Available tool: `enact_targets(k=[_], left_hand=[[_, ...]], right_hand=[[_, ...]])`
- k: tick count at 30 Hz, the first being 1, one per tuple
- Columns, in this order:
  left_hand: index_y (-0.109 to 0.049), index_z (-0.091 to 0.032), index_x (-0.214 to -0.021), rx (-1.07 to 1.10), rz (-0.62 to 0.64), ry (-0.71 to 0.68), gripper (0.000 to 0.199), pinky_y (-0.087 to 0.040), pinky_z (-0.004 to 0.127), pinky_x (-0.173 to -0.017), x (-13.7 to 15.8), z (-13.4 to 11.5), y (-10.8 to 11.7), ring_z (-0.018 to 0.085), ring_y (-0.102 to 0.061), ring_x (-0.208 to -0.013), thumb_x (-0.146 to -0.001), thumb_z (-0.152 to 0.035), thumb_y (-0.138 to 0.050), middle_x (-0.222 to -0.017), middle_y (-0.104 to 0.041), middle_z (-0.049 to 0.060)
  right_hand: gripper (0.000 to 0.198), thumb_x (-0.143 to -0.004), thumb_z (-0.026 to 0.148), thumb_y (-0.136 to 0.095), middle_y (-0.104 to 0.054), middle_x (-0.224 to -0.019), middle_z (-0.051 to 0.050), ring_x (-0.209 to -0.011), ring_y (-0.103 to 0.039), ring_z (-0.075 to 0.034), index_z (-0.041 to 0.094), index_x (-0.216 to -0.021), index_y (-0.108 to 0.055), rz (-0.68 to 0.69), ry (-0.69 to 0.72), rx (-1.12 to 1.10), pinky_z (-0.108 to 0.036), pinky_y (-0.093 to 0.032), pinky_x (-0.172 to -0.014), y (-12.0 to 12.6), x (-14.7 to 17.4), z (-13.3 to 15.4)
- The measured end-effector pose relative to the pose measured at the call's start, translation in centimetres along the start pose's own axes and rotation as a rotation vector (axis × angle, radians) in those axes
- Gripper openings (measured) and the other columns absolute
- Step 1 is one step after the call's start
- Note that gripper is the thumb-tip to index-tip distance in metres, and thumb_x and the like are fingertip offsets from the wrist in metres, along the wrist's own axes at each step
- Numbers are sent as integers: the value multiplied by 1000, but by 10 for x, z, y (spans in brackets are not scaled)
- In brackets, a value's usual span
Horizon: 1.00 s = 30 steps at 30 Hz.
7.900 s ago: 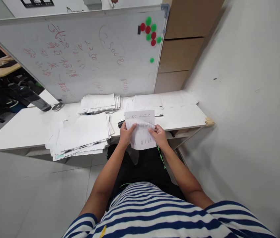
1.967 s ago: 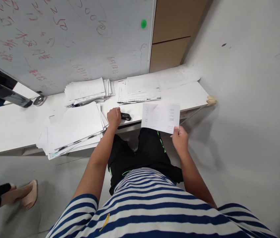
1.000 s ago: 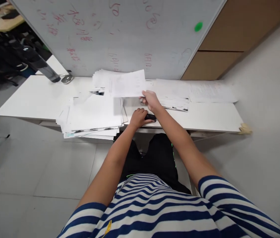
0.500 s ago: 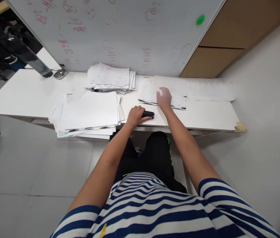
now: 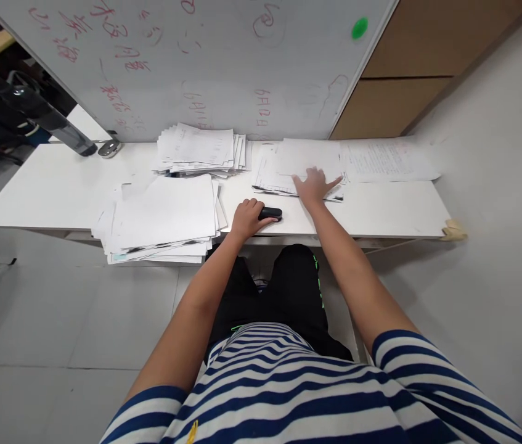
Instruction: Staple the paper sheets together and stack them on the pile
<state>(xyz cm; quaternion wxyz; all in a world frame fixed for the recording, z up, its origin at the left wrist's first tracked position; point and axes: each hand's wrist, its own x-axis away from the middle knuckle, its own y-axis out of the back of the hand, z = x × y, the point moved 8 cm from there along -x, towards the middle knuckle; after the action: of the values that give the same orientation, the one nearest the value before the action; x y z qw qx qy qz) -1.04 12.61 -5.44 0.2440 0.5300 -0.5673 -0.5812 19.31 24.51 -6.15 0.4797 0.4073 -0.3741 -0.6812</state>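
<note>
White surface (image 5: pixel 381 209) by a red-scribbled whiteboard (image 5: pixel 224 61). Left hand (image 5: pixel 246 220) has fingers wrapped round a small black stapler-like tool (image 5: pixel 270 213), probably pinning it; right hand (image 5: pixel 312 187) splays empty fingers over the white paper stack (image 5: pixel 307 155) beneath them, maybe keeping it flat.

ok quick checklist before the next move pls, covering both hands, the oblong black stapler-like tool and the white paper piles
1. Left hand on the oblong black stapler-like tool: ok, wrapped around one end.
2. Right hand at the loose white paper pile on the right: ok, fingers spread over it.
3. A sheet gripped by the right hand: cannot tell.
4. Large white paper stack at front left squared and fully on the long white desk: not ok, uneven and overhanging the front edge.
5. Tall dark see-through bottle clear of both hands: ok, far left.
</note>
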Motion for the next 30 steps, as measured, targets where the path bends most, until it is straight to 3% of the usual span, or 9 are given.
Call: enact_targets(k=[4, 12, 16, 22, 26, 30], left_hand=[[-60, -20, -99, -10, 2, 6, 54, -39, 38, -77, 0, 0, 0, 27, -55, -92, -88, -72, -50, -97, -63, 12], [-60, -20, -98, -11, 10, 13, 55, -38, 38, -77, 1, -1, 1, 27, -54, -91, -88, -73, -48, -96, -63, 12], [-60, -20, -98, -9, 3, 18, 55, -39, 38, -78, 0, 0, 2, 27, -54, -92, -88, -72, -48, -97, -64, 12], [-61, -21, -100, -11, 1, 30, 55, -39, 38, -79, 1, -2, 4, 28, -55, -94, -86, -73, -50, -99, -63, 12], [-61, -21, -100, 1, 11, 34, 55, -39, 39, -78, 1, -2, 4, 28, -55, -93, -85, -73, -51, -98, -62, 12], [-60, -21, -101, 10, 2, 28, 55, -39, 39, -79, 1, -1, 3, 28, -55, -94, -86, -73, -51, -99, -62, 12]], right_hand=[[43, -99, 43, -40, -70, -110, -19, -117, -59, -34, 13, -111, -68, 2, 132, 49, -70, 2, -117, 8, 4, 17], [45, -99, 13, -23, -72, -86, -8, -89, -69, -21, 13, -117, -64, 3, 227, 238, -55, -10, -123, 4, 0, 12], [42, -103, 32, -29, -72, -90, -11, -99, -68, -26, 12, -123, -60, 59, 169, 163, -63, -5, -121, 3, -5, 10], [67, -97, 66, -33, -67, -114, -18, -121, -56, -38, 12, -123, -61, 88, 123, 139, -74, 12, -113, -2, -27, 25], [73, -95, 70, -32, -49, -143, -25, -138, -36, -44, 11, -123, -64, 74, 71, 154, -79, 5, -110, -6, -30, 22], [68, -97, 65, -34, -39, -154, -26, -145, -27, -42, 11, -131, -60, 115, 37, 110, -79, -5, -110, -12, -27, 14]])
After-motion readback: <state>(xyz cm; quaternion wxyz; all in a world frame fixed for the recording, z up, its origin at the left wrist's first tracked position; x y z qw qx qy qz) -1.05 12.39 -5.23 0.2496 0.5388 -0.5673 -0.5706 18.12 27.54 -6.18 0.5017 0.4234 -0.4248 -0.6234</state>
